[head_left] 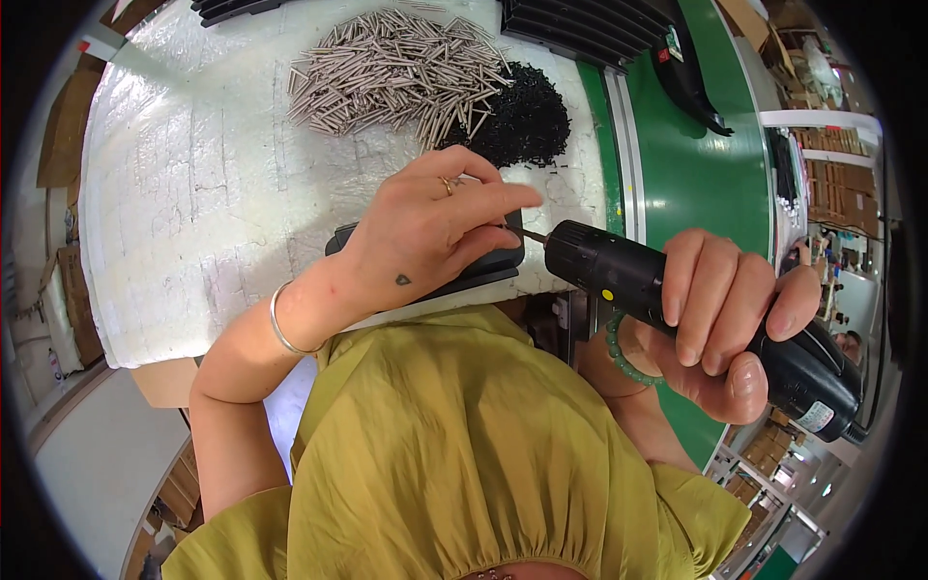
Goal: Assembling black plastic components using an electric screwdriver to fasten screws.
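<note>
My right hand is wrapped round a black electric screwdriver, held nearly level with its thin bit pointing left. The bit's tip reaches the fingertips of my left hand. That hand is closed in a pinch, with the index finger stretched over the bit; what it pinches is hidden by the fingers. Beneath my left hand lies a black plastic part at the table's near edge, mostly covered by the hand and wrist. Beyond the left hand are a heap of silver metal pins and a pile of small black screws.
The worktable has a white, wrinkled plastic covering. Black ribbed parts stand at the far edge. To the right, a green surface carries a curved black piece. Shelves with cartons stand farther right.
</note>
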`<state>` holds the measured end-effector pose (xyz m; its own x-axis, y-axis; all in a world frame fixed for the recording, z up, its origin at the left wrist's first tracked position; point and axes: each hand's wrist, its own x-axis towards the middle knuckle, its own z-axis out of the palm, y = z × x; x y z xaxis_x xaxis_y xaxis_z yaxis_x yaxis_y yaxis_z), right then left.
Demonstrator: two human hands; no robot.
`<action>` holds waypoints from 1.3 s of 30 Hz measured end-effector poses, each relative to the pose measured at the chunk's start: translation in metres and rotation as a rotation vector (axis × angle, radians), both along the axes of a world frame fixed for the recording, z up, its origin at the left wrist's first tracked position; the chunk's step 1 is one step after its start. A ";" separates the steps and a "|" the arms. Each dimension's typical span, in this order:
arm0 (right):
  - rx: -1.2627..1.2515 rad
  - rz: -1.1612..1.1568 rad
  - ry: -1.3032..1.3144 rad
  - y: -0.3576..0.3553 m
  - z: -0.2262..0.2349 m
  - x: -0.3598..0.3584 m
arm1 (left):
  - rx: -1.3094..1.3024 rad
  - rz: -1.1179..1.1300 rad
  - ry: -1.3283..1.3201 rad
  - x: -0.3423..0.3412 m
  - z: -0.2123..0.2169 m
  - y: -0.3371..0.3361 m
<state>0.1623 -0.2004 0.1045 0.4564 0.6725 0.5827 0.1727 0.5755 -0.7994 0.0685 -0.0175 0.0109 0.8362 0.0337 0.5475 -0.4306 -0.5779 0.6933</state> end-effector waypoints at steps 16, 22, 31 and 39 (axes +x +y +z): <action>0.020 -0.006 0.057 0.002 0.003 -0.003 | 0.063 -0.101 -0.069 -0.003 0.002 0.004; 0.018 0.005 0.141 0.005 -0.004 -0.006 | 0.062 -0.091 -0.093 -0.013 -0.006 -0.003; 0.119 -0.052 0.151 0.008 -0.019 -0.011 | 0.142 0.009 -0.023 -0.003 -0.003 -0.004; 0.233 -0.114 0.079 0.005 -0.033 0.020 | 0.363 0.341 0.153 0.039 -0.020 0.032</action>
<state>0.1828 -0.1951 0.0711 0.5714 0.4664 0.6753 0.1893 0.7258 -0.6614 0.1076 0.0144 -0.0090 0.8820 0.1486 0.4472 -0.0856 -0.8827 0.4621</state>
